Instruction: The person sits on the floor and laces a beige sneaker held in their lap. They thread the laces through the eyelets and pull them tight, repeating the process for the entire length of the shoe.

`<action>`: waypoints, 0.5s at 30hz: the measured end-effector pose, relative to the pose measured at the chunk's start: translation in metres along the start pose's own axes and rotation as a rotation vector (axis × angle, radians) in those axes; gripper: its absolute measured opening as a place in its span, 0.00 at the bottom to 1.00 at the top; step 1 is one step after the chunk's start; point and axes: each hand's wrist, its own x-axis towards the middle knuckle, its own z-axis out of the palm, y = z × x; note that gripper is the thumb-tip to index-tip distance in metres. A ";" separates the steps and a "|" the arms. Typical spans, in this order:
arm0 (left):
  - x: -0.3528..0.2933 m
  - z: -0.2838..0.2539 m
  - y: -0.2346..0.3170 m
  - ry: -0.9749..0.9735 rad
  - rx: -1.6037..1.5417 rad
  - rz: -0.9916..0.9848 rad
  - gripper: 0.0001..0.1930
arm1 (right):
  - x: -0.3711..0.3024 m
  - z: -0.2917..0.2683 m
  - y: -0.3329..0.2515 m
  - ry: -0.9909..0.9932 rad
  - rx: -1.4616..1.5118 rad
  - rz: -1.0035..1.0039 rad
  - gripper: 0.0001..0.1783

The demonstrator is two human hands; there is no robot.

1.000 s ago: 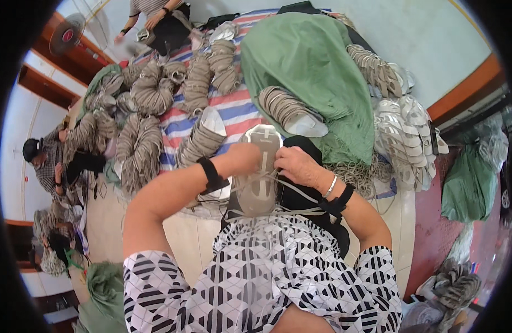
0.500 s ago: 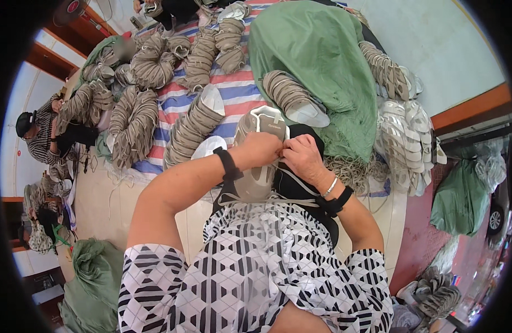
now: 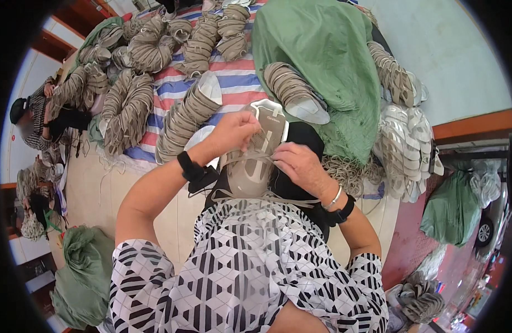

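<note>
A beige-grey shoe upper (image 3: pixel 247 176) with a white collar lies over my lap, its toe toward me. A flat beige shoelace (image 3: pixel 246 157) runs across its eyelet area. My right hand (image 3: pixel 303 168) is closed on this lace at the right side of the upper, thumb and fingers pressed together. My left hand (image 3: pixel 233 132) is raised over the left side of the upper, near the tongue, with its fingers curled in a pinch. Whether a lace end is in that pinch, I cannot make out. More lace lies across my lap below the toe.
Stacks of nested shoe uppers (image 3: pixel 186 119) lie on a striped sheet (image 3: pixel 236 83) ahead. A green sack (image 3: pixel 328 50) carries another stack (image 3: pixel 292 91). Loose laces (image 3: pixel 347 175) heap at the right, beside pale uppers (image 3: pixel 405 150). A person (image 3: pixel 36 119) sits at the far left.
My left hand has lifted off the eyelet area and moved up and left, apart from my right hand. The right hand has shifted slightly down, and a lace now stretches across the upper.
</note>
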 end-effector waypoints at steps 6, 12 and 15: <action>-0.008 0.024 -0.001 0.235 0.596 0.663 0.06 | 0.045 0.045 -0.041 -0.005 0.755 0.602 0.09; 0.022 -0.044 0.000 0.460 0.149 0.158 0.05 | 0.021 0.015 -0.011 -0.044 1.117 0.770 0.12; 0.024 -0.200 -0.050 0.851 1.064 0.536 0.06 | -0.041 -0.061 0.068 0.385 1.252 0.705 0.11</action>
